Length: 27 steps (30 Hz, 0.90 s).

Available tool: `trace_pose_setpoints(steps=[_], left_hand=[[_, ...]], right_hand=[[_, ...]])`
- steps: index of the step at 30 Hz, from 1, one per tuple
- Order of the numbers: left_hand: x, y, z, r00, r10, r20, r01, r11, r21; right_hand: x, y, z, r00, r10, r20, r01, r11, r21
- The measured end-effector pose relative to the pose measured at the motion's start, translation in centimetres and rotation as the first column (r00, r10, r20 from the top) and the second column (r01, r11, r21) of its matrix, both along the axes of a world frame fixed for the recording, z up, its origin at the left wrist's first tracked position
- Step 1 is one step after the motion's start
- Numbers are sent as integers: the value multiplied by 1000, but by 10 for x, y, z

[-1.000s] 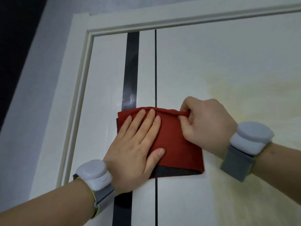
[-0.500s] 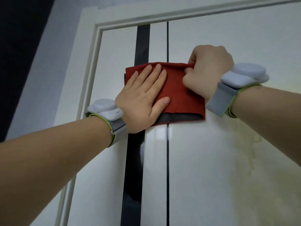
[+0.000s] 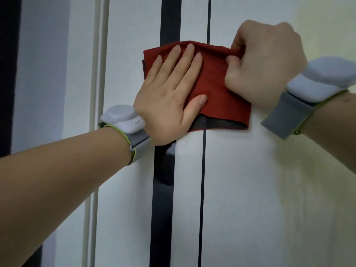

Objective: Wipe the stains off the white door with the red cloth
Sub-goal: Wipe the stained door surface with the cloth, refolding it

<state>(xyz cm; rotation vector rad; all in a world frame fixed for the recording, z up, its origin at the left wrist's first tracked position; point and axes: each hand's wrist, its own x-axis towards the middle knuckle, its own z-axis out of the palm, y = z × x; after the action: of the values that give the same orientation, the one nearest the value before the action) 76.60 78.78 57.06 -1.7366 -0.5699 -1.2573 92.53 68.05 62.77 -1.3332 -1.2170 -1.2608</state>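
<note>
Cloth [image 3: 213,89]: red, folded, with a dark layer showing along its lower edge. It lies flat against the door [image 3: 250,199], high up, across the wide black stripe [image 3: 163,189] and the thin black line [image 3: 202,189].

Left hand [image 3: 169,93]: open, fingers straight, palm pressing the cloth's left half to the door.
Right hand [image 3: 265,68]: fingers curled, pinching the cloth's upper right corner. The fabric bunches into a small ridge at the pinch.
Both wrists carry a grey band with a white unit: left band [image 3: 123,120], right band [image 3: 317,79].

Handling (judgement): light, soft, no stiffness of its own, not fragile. It wrinkles where pinched. On the glossy door it will probably slide freely, so the layers may shift unless pressed. Best hold is a flat palm over the middle for pressure. A pinch at a corner or the top edge serves only to steer it and keep it from dropping.

Outward: a yellowish patch [image 3: 317,180] on the door, right of and below the cloth, is apparently the stain. The cloth's right edge is near it but not over its bulk. Frame [image 3: 94,93] at left.
</note>
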Motion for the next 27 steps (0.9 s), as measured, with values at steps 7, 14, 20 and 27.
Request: trace_pose_setpoints(steps=[7, 14, 20, 27], left_hand=[[2, -2, -80, 1000, -10, -27, 9, 1000, -24], [2, -6, -149, 999, -29, -44, 26, 997, -68], [-6, -6, -176, 995, -1, -97, -3, 999, -46], [0, -11, -230, 995, -43, -92, 32, 993, -117]], right_hand=[[11, -5, -87, 986, 153, 60, -147, 984, -98], [12, -8, -161, 969, 222, 108, -212, 972, -101], [14, -9, -197, 962, 272, 22, -270, 961, -62], [23, -17, -241, 958, 285, 17, -283, 955, -94]])
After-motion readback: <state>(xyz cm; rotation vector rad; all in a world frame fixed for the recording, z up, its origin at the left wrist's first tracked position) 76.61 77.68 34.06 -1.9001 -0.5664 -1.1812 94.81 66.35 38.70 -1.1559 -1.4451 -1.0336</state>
